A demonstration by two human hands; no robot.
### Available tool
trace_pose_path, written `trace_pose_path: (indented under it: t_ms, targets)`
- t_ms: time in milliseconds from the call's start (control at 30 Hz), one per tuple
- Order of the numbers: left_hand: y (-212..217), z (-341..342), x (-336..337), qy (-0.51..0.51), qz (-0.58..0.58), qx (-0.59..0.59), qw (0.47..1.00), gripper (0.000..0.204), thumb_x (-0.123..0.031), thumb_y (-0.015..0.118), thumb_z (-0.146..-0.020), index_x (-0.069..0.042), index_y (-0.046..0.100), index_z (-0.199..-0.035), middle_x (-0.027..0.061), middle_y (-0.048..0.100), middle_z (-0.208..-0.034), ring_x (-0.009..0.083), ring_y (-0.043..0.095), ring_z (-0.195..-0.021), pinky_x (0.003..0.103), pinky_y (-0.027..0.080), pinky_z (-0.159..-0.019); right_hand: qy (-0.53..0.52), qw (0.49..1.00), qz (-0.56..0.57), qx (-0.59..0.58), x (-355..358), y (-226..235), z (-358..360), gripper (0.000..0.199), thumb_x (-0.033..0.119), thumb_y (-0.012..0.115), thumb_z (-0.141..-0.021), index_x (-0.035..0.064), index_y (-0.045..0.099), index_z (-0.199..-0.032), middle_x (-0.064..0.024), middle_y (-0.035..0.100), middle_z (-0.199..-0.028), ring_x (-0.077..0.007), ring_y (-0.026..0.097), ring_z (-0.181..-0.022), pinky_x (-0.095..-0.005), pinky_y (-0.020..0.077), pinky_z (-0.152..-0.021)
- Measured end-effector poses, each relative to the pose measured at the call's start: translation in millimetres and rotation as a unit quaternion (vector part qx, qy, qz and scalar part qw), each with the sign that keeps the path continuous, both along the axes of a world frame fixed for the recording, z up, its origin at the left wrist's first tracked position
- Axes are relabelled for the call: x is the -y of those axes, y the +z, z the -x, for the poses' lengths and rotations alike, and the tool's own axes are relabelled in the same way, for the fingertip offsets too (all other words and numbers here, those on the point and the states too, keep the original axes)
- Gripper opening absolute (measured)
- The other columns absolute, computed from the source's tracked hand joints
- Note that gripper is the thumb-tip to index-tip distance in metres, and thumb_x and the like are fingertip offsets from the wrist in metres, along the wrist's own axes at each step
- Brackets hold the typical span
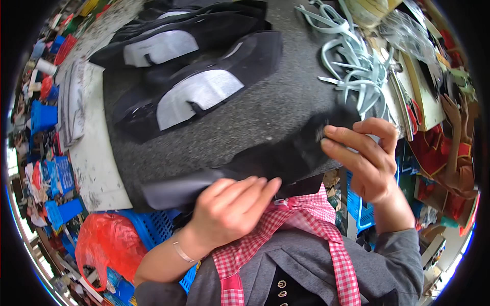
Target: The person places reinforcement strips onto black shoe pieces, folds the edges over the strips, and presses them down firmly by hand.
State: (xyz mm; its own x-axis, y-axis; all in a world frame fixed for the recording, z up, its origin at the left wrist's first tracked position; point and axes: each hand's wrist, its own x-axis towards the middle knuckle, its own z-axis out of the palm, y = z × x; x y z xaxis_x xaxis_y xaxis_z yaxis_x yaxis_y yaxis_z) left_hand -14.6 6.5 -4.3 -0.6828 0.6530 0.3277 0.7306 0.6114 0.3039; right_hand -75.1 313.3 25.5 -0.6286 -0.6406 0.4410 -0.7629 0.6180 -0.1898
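A long black leather-like piece point(278, 158) stretches between my hands over the near edge of the dark table point(265, 120); it is partly blurred. My left hand point(229, 209) is closed on its near edge, fingers pressed together. At the other end, my right hand point(365, 158) pinches the piece between thumb and fingers. Its left end is smooth and shiny, while the right part looks dull and soft. Beyond my hands lies a black curved cut piece with a silver-white patch point(199, 97). Further back, more such black pieces point(168, 46) overlap in a pile.
Pale blue straps point(357, 66) lie tangled at the far right, near a yellowish container point(367, 10) and clear plastic point(411, 33). A red plastic bag point(109, 245) hangs by a blue basket point(153, 227) at left. Another person's hands point(457, 115) show at right.
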Motion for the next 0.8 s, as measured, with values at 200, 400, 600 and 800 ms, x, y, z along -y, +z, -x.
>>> trace_pose_path:
  t_ms: [200, 400, 600, 800]
  targets:
    - [-24.0, -19.2, -6.0, 0.062, -0.071, 0.003, 0.996, 0.020, -0.015, 0.073, -0.084, -0.008, 0.082, -0.101, 0.0110, 0.079, -0.106, 0.0257, 0.074, -0.098, 0.042, 0.057, -0.087, 0.044, 0.879, 0.268, 0.393, 146.3, -31.8, -12.0, 0.042, 0.007, 0.071, -0.097, -0.0055, 0.071, -0.136, -0.0186, 0.069, -0.123, -0.0361, 0.065, -0.107, -0.0442, 0.0553, -0.093]
    - [-20.9, -47.2, 93.1, 0.228, -0.040, -0.144, 0.962, 0.058, -0.030, 0.088, -0.085, -0.018, 0.069, -0.138, 0.0082, 0.060, -0.141, 0.0320, 0.053, -0.137, 0.050, 0.044, -0.106, 0.057, 0.947, 0.148, 0.278, 153.9, -41.1, -23.9, 0.065, 0.035, 0.084, -0.093, -0.0086, 0.068, -0.138, -0.0175, 0.066, -0.114, -0.0358, 0.065, -0.103, -0.0454, 0.0561, -0.093]
    - [-15.8, -0.5, 76.9, 0.252, -0.112, -0.054, 0.960, 0.084, -0.012, 0.087, -0.079, -0.005, 0.057, -0.157, 0.0135, 0.070, -0.125, 0.0325, 0.071, -0.108, 0.044, 0.056, -0.094, 0.012, 0.969, 0.040, 0.245, 175.4, -29.7, -28.7, 0.086, 0.047, 0.091, -0.076, -0.0071, 0.068, -0.139, -0.0137, 0.062, -0.118, -0.0306, 0.065, -0.106, -0.0430, 0.0557, -0.088]
    - [-9.9, 16.4, 85.2, 0.219, -0.152, 0.093, 0.959, 0.072, 0.003, 0.085, -0.070, -0.010, 0.072, -0.139, 0.0078, 0.075, -0.099, 0.0267, 0.077, -0.084, 0.037, 0.061, -0.072, -0.008, 0.982, 0.009, 0.188, 176.9, -39.1, -29.5, 0.063, 0.019, 0.078, -0.080, -0.0061, 0.069, -0.137, -0.0109, 0.063, -0.114, -0.0260, 0.065, -0.100, -0.0385, 0.0545, -0.081]
